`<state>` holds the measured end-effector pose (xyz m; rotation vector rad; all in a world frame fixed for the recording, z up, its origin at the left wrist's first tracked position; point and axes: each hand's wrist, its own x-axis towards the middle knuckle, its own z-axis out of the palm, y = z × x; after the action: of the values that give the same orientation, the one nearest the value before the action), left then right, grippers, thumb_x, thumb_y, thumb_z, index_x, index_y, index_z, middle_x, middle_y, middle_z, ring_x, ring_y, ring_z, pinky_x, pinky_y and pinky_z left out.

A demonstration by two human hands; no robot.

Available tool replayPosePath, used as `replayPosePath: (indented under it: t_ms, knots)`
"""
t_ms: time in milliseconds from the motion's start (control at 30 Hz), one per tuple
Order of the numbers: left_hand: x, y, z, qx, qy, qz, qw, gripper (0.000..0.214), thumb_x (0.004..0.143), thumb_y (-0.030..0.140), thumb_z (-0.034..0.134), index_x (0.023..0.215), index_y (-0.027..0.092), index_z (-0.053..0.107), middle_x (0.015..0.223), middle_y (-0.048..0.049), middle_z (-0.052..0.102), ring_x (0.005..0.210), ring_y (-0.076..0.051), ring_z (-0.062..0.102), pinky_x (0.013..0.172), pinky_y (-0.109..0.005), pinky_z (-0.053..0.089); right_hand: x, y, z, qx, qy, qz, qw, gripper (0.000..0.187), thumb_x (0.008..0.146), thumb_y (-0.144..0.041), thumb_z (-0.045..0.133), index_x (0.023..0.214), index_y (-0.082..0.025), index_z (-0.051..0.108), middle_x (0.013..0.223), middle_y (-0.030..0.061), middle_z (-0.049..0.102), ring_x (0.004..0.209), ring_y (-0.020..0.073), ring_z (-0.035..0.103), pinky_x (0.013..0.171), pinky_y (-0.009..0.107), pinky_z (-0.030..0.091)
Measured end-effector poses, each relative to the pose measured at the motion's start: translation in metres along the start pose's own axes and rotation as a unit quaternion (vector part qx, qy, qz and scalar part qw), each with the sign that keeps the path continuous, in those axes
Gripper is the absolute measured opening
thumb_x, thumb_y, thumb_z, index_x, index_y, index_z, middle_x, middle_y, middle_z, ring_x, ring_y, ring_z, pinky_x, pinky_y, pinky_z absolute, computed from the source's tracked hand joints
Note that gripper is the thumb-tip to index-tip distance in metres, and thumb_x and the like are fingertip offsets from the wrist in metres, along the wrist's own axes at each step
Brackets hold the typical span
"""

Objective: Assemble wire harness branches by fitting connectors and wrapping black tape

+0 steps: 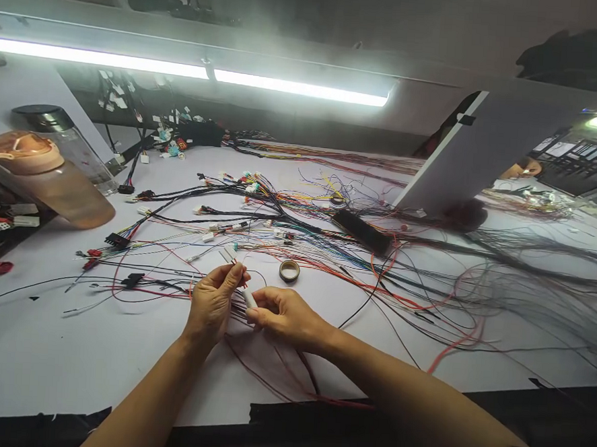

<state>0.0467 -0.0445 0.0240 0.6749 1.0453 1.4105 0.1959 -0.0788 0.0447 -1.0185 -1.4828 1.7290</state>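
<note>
Near the front middle of the table, my left hand [211,306] is closed in a pinch on thin wires, some of them red. White connectors [227,254] stick up just beyond its fingertips. My right hand [287,315] grips a small white connector housing [249,299] between thumb and fingers, close beside the left fingertips. Red wire ends show between the two hands, at the housing's upper end; whether they are inside it I cannot tell. More wires hang below the hands, partly hidden by them.
A roll of tape [289,271] lies beyond my right hand. Wire harnesses [299,220] with several connectors spread across the table [142,369], under a dark block [361,231]. Bottles [63,185] stand at the left. A white partition [444,151] rises at the right; a person is beyond it.
</note>
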Motion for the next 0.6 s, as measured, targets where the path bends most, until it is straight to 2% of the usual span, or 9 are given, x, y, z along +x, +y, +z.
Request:
replayPosePath:
  t_ms: [100, 233, 333, 467, 600]
  knots:
    - [-0.002, 0.003, 0.002, 0.002, -0.011, 0.009, 1.000, 0.037, 0.052, 0.039, 0.089, 0.074, 0.014, 0.072, 0.066, -0.0012, 0.063, 0.064, -0.009, 0.054, 0.065, -0.020, 0.044, 0.000, 0.000, 0.001, 0.000, 0.004, 0.022, 1.000, 0.022, 0.084, -0.035, 0.060, 0.081, -0.013, 0.060, 0.071, -0.0001, 0.058, 0.063, 0.0095, 0.054, 0.060, 0.022, 0.039]
    - [-0.006, 0.007, 0.003, 0.022, -0.040, -0.038, 0.998, 0.039, 0.054, 0.038, 0.088, 0.082, 0.014, 0.073, 0.070, -0.0029, 0.065, 0.066, -0.012, 0.056, 0.063, -0.022, 0.045, 0.003, 0.005, -0.002, 0.008, 0.015, 0.017, 1.000, 0.022, 0.083, -0.034, 0.062, 0.089, -0.013, 0.063, 0.071, -0.0007, 0.058, 0.062, 0.0088, 0.052, 0.058, 0.021, 0.039]
    - [-0.005, 0.007, 0.002, 0.028, -0.029, -0.040, 0.998, 0.036, 0.053, 0.038, 0.089, 0.073, 0.014, 0.072, 0.066, -0.0027, 0.064, 0.063, -0.012, 0.056, 0.060, -0.023, 0.045, 0.000, 0.007, -0.005, 0.008, 0.009, 0.025, 1.000, 0.029, 0.083, -0.038, 0.062, 0.099, -0.014, 0.065, 0.075, -0.0005, 0.058, 0.060, 0.0085, 0.052, 0.056, 0.021, 0.040]
    - [0.001, 0.005, 0.001, -0.006, -0.003, -0.024, 1.000, 0.038, 0.050, 0.036, 0.090, 0.075, 0.013, 0.072, 0.065, -0.0027, 0.065, 0.066, -0.011, 0.057, 0.064, -0.020, 0.045, -0.011, 0.008, -0.006, 0.049, -0.010, 0.044, 0.998, 0.044, 0.074, -0.035, 0.074, 0.112, -0.015, 0.065, 0.080, -0.0011, 0.059, 0.064, 0.0085, 0.055, 0.063, 0.023, 0.046]
    - [0.005, 0.005, 0.000, -0.024, 0.013, -0.024, 0.999, 0.037, 0.051, 0.034, 0.090, 0.076, 0.012, 0.072, 0.066, -0.0024, 0.065, 0.065, -0.010, 0.057, 0.066, -0.020, 0.046, -0.018, 0.012, -0.006, 0.022, 0.022, 0.071, 0.997, 0.031, 0.078, -0.033, 0.068, 0.102, -0.013, 0.069, 0.074, 0.0001, 0.062, 0.060, 0.0084, 0.057, 0.059, 0.022, 0.045]
